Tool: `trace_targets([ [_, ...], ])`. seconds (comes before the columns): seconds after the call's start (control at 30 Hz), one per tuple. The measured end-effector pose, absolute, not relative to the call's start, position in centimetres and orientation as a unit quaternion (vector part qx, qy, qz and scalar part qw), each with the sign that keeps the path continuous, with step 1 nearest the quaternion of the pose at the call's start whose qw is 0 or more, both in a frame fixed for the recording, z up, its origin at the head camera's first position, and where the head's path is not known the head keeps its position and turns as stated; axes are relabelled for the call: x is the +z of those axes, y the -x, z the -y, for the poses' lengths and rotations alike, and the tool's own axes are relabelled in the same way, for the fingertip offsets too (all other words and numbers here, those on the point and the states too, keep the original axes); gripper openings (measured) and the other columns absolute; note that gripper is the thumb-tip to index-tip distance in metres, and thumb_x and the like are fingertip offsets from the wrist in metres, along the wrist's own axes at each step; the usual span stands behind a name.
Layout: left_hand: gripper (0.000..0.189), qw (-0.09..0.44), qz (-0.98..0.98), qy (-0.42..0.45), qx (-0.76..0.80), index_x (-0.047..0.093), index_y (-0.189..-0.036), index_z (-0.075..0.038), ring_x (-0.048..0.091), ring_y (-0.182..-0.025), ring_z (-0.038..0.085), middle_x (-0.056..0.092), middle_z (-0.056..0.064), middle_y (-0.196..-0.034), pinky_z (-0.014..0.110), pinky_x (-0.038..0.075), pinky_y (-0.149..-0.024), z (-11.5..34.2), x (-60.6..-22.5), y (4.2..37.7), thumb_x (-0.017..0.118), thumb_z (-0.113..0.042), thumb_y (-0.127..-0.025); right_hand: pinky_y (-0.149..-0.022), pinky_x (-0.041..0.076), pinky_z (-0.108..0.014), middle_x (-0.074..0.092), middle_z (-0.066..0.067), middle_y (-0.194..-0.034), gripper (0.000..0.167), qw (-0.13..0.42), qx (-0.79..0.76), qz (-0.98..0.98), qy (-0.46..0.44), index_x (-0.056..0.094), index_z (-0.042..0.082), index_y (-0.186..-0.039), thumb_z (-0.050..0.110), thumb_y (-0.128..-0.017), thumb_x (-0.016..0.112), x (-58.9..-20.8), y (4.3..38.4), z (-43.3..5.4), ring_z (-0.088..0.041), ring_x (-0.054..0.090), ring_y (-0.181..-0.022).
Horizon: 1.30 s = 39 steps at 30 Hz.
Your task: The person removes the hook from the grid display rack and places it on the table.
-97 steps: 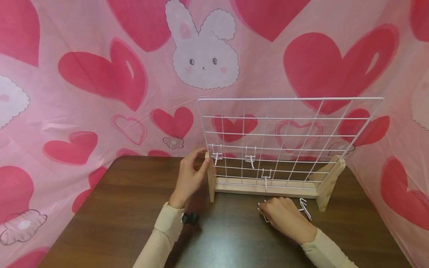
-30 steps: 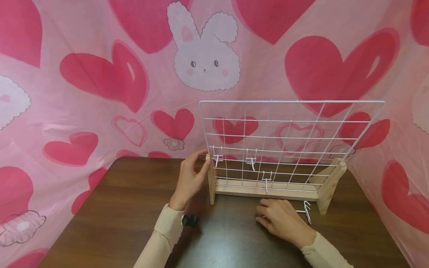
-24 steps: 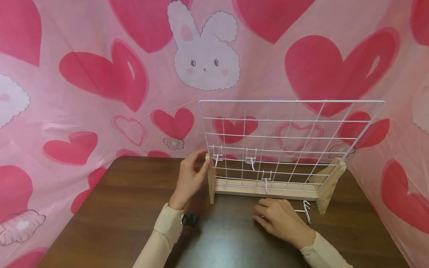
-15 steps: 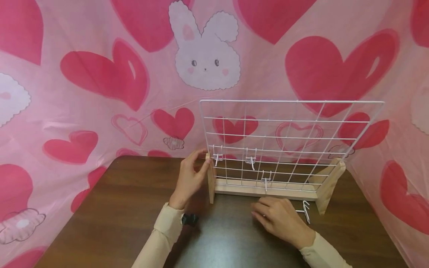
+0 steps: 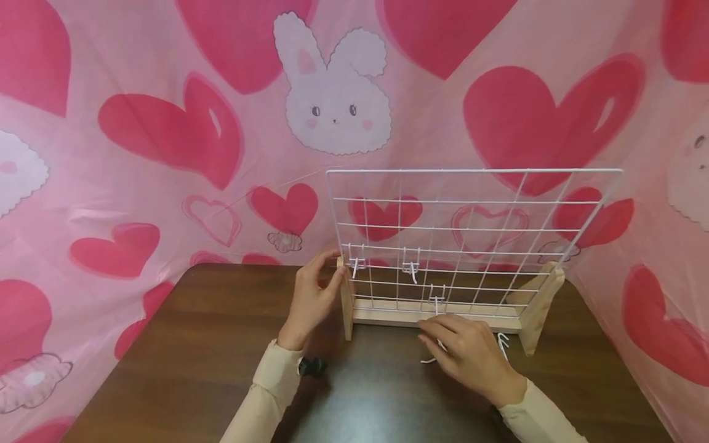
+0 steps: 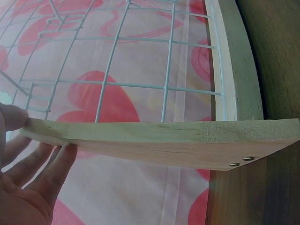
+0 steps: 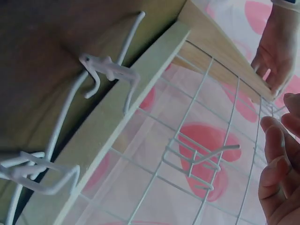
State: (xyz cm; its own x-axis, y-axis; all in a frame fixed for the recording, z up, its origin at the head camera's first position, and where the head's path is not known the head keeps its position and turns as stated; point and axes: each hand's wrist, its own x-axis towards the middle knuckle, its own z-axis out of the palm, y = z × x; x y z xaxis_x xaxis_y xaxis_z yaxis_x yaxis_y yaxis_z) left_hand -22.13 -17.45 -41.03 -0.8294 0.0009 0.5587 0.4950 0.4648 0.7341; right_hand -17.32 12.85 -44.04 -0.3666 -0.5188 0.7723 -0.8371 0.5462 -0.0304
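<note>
A white wire grid panel point(image 5: 476, 201) leans back in a pale wooden stand. My left hand point(image 5: 312, 301) pinches the upper corner of the stand's left side board point(image 6: 154, 143), thumb on one face and fingers on the other. Three white wire hooks hang on the grid: one at the left point(image 5: 357, 266), one right of it point(image 5: 410, 269) and one lower down point(image 5: 436, 300). In front of the stand, my right hand point(image 5: 476, 357) hovers with loosely bent fingers, holding nothing. Below it a loose hook point(image 7: 112, 70) lies on the table, partly hidden in the head view.
Another loose hook point(image 5: 503, 344) lies farther right, near the stand's right side board point(image 5: 543, 311). The stand's bottom rail point(image 5: 382, 315) runs between both boards on the brown table point(image 5: 232, 344). A pink heart-patterned curtain point(image 5: 255, 135) hangs close behind.
My right hand has risen slightly toward the bottom rail, and part of the loose hook beneath it now shows. The left hand keeps its grip. The head view has shifted a little.
</note>
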Motion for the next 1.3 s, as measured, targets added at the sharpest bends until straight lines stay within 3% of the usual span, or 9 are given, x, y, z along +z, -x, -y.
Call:
trace_targets([
  [0.27,0.030,0.242,0.817,0.149,-0.502,0.069,-0.127,-0.008,0.073,-0.105,0.023,0.075,0.020,-0.115,0.028,0.063,-0.078,17.5,-41.1,22.1,0.072,-0.010,-0.098,-0.060,0.060,-0.036,0.078,-0.001,-0.089,0.039,0.386,0.227,0.795,-0.410,0.078,0.010,-0.107,0.037,-0.109,0.050,-43.0,18.0,-13.0,-0.016,0.075,-0.075],
  [0.5,0.029,0.249,0.821,0.147,-0.492,0.070,-0.127,-0.008,0.074,-0.105,0.023,0.077,0.012,-0.114,0.029,0.064,-0.077,17.4,-41.0,22.1,0.072,-0.011,-0.098,-0.056,0.058,-0.034,0.079,-0.004,-0.087,0.039,0.417,0.250,0.780,-0.395,0.077,0.006,-0.113,0.036,-0.109,0.052,-41.9,18.5,-12.7,-0.017,0.074,-0.071],
  [0.73,0.029,0.256,0.826,0.152,-0.480,0.069,-0.127,-0.007,0.074,-0.105,0.023,0.077,0.012,-0.114,0.029,0.064,-0.076,17.5,-40.9,22.1,0.072,-0.011,-0.098,-0.051,0.055,-0.032,0.080,-0.009,-0.088,0.041,0.440,0.261,0.770,-0.381,0.077,0.003,-0.113,0.036,-0.108,0.053,-41.1,19.2,-12.1,-0.017,0.072,-0.065],
  [1.03,0.029,0.261,0.823,0.154,-0.481,0.069,-0.126,-0.006,0.074,-0.106,0.025,0.077,0.014,-0.113,0.030,0.065,-0.077,17.6,-41.2,22.0,0.072,-0.010,-0.097,-0.051,0.054,-0.032,0.080,-0.010,-0.089,0.044,0.427,0.276,0.780,-0.365,0.075,0.002,-0.116,0.039,-0.108,0.052,-40.5,20.0,-11.7,-0.017,0.070,-0.066],
  [1.2,0.029,0.268,0.822,0.158,-0.476,0.069,-0.126,-0.006,0.074,-0.105,0.025,0.077,0.014,-0.113,0.031,0.065,-0.077,17.6,-41.1,22.1,0.072,-0.010,-0.097,-0.052,0.054,-0.033,0.080,-0.011,-0.093,0.042,0.418,0.282,0.785,-0.359,0.075,0.003,-0.119,0.038,-0.107,0.056,-40.2,20.4,-11.4,-0.016,0.070,-0.065],
  [1.3,0.029,0.272,0.821,0.163,-0.475,0.070,-0.126,-0.005,0.074,-0.105,0.024,0.077,0.014,-0.112,0.031,0.065,-0.078,17.5,-41.1,22.1,0.073,-0.010,-0.097,-0.055,0.057,-0.036,0.081,-0.013,-0.096,0.033,0.425,0.276,0.783,-0.361,0.075,0.003,-0.120,0.029,-0.102,0.065,-40.0,20.8,-11.2,-0.020,0.073,-0.069],
])
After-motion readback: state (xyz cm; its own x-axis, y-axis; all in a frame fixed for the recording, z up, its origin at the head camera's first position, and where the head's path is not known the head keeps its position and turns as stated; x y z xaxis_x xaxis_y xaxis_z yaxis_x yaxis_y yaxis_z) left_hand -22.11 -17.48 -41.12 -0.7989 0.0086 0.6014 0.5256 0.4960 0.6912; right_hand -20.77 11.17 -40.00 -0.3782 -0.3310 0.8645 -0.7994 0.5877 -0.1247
